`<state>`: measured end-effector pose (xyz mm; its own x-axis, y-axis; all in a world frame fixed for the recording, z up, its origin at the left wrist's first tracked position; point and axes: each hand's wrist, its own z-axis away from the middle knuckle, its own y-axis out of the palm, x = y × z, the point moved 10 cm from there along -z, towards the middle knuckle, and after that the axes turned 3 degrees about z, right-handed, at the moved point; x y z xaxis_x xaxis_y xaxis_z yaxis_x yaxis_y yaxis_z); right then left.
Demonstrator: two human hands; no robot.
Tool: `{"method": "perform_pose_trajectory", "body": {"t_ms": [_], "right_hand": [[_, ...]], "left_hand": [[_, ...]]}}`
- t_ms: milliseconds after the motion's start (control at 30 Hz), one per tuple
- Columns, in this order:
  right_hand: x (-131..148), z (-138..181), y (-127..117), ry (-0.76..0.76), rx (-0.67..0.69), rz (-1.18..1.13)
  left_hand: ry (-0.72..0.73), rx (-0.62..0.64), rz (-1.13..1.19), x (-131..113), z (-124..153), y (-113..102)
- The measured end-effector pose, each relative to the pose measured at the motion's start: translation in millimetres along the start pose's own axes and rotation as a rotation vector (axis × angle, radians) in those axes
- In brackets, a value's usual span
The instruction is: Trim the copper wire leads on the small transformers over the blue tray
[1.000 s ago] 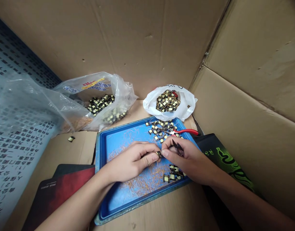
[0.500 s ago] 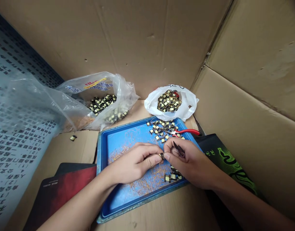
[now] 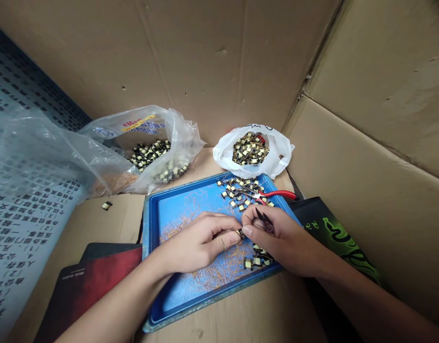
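My left hand (image 3: pixel 205 243) pinches a small yellow-and-black coil transformer (image 3: pixel 241 233) between thumb and fingers above the blue tray (image 3: pixel 190 301). Close against it, my right hand (image 3: pixel 281 236) brings thumb and forefinger to the same part; whether they grip a wire there is too small to tell. Dark-bladed snips (image 3: pixel 265 219) are tucked in my right hand, tips pointing up and away, their handles hidden by the palm. Beneath my right hand lie several similar transformers (image 3: pixel 257 262), and more of them (image 3: pixel 237 190) are heaped at the tray's far right.
Red-handled pliers (image 3: pixel 278 194) rest across the tray's right rim. Copper-coloured wire clippings (image 3: pixel 219 274) litter the tray. Behind stand a clear plastic bag (image 3: pixel 183 138) and a white bag (image 3: pixel 222 155), both with transformers. One transformer (image 3: pixel 107 205) lies left on the cardboard surface. Cardboard walls (image 3: pixel 205 57) enclose the space.
The view has shifted slightly. Both hands keep the same hold, with the transformer between them and the snips tucked in my right hand.
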<state>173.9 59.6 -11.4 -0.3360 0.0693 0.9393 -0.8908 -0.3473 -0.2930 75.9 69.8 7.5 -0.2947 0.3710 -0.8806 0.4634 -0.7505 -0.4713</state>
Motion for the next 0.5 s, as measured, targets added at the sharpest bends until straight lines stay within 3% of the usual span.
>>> {"method": "perform_pose_trajectory", "body": {"t_ms": [167,267,400,500], "right_hand": [[0,-1,-8,-0.027,-0.031,-0.040],[6,3,-18,-0.044,-0.041,0.005],[32,12,-24,-0.148,-0.048,0.226],[44,12,-24,-0.193,-0.081,0.280]], "left_hand": [[-0.035,-0.039,0.133,2,2,-5],[-0.026,-0.155,0.223,4,4,-18],[0.054,-0.313,0.178,0,8,-33],[0.081,-0.318,0.102,-5,7,-32]]}}
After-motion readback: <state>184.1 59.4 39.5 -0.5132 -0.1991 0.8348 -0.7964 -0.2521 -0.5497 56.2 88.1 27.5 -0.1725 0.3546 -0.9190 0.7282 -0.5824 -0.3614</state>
